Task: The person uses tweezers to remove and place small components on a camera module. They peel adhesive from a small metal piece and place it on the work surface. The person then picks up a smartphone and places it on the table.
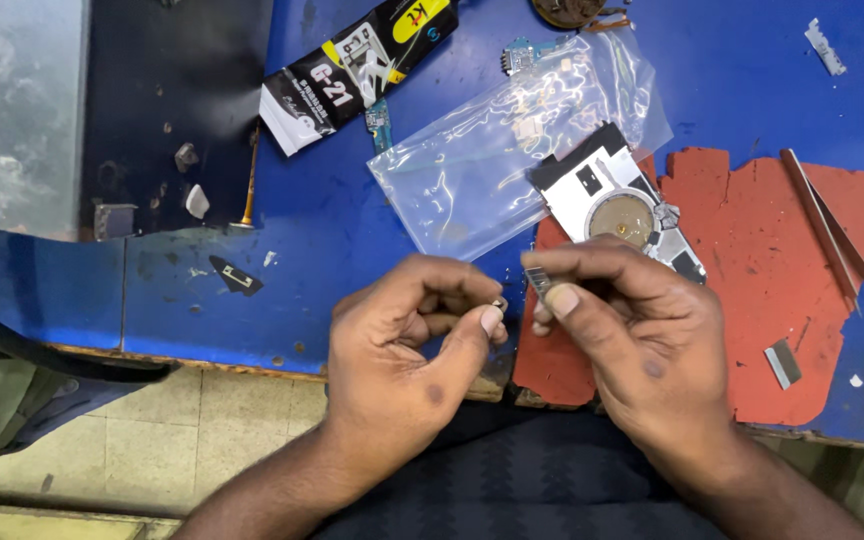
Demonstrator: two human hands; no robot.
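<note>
My left hand (407, 345) pinches a tiny metal part (499, 302) between thumb and fingertips, just over the front edge of the blue table (732, 70). My right hand (632, 325) holds a small flat grey blade-like piece (536, 279) between thumb and forefinger, its end close to the tiny part. Just beyond my right hand lies a white and black phone inner plate (607, 195) with a round gold disc, on a torn red mat (752, 220).
A clear plastic bag (492, 150) lies beyond my hands, with small circuit boards (520, 55) near it. A black glue tube (352, 70) sits at the back. Tweezers (827, 225) and a small blade (782, 363) rest on the red mat. Tiled floor shows below the edge.
</note>
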